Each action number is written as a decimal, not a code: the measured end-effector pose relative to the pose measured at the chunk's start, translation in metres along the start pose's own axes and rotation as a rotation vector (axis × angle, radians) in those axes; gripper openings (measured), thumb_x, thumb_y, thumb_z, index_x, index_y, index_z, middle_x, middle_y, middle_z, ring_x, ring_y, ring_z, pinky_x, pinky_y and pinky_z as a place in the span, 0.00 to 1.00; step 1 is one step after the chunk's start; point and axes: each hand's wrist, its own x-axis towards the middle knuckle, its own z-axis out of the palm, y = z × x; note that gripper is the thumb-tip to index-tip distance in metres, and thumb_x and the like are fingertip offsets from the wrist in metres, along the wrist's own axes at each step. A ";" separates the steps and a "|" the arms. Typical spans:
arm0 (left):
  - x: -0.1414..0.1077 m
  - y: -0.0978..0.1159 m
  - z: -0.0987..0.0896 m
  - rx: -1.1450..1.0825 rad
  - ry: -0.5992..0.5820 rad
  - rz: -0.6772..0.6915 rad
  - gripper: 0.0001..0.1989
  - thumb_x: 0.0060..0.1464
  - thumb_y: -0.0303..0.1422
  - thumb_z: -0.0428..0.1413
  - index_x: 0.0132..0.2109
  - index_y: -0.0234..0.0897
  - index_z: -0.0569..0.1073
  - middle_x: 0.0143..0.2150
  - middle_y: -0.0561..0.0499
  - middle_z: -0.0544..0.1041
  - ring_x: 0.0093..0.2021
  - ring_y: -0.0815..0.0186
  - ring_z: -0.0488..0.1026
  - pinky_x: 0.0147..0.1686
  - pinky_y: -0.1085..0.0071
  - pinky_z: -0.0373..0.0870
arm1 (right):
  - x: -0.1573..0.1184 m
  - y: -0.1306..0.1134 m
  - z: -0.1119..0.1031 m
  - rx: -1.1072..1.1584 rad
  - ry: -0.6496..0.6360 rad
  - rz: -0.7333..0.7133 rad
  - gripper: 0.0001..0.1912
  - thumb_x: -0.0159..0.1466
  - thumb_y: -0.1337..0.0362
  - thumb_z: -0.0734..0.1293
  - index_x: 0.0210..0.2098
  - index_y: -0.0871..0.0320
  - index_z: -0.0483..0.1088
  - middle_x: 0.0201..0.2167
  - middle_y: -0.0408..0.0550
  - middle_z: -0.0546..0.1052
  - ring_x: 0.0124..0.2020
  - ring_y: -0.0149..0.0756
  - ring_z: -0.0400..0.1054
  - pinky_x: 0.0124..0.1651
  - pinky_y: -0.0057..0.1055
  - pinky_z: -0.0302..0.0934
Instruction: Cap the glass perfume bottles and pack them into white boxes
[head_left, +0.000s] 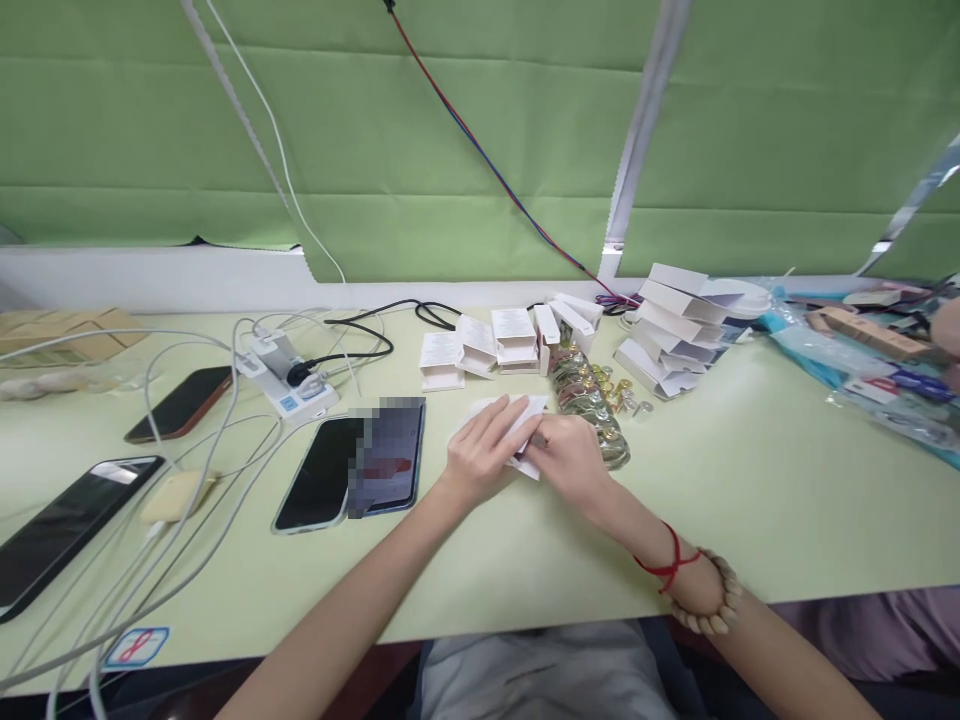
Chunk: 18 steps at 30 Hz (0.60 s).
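Note:
A small white box [534, 406] is between my two hands over the middle of the table, its flap sticking out below. My left hand [486, 446] lies over its left side, fingers closed on it. From the right, my right hand [571, 462] pinches at the box's open end; a small dark item shows by the fingertips, too small to make out. Just behind my right hand lies a row of small clear packets [589, 405] with loose gold and silver pieces [619, 392] beside it. Several white boxes [514, 338] stand behind my hands.
Unfilled-looking folded white cartons [671, 335] are stacked at the back right, near plastic bags [862, 370]. Phones [319, 475], a power strip [292, 385], looping cables and a yellow case [178, 496] occupy the left side.

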 end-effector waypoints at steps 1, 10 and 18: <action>-0.001 0.000 0.000 -0.008 -0.019 -0.011 0.20 0.55 0.26 0.50 0.55 0.40 0.66 0.52 0.47 0.74 0.54 0.61 0.70 0.49 0.68 0.70 | 0.001 0.000 0.004 -0.002 -0.013 0.017 0.10 0.56 0.71 0.62 0.20 0.61 0.70 0.20 0.46 0.72 0.22 0.29 0.61 0.26 0.26 0.44; 0.001 -0.003 0.001 -0.052 -0.189 -0.068 0.22 0.51 0.25 0.47 0.53 0.40 0.68 0.53 0.51 0.73 0.54 0.63 0.69 0.51 0.68 0.69 | 0.008 0.003 0.023 0.021 0.015 0.100 0.12 0.56 0.66 0.64 0.18 0.62 0.71 0.20 0.50 0.74 0.18 0.28 0.60 0.24 0.26 0.44; 0.003 -0.007 0.003 0.017 -0.100 -0.051 0.24 0.56 0.24 0.50 0.59 0.41 0.60 0.54 0.52 0.72 0.56 0.64 0.68 0.51 0.70 0.68 | 0.008 -0.001 -0.005 0.059 0.096 0.022 0.10 0.55 0.67 0.63 0.18 0.61 0.70 0.20 0.45 0.73 0.21 0.26 0.57 0.26 0.25 0.43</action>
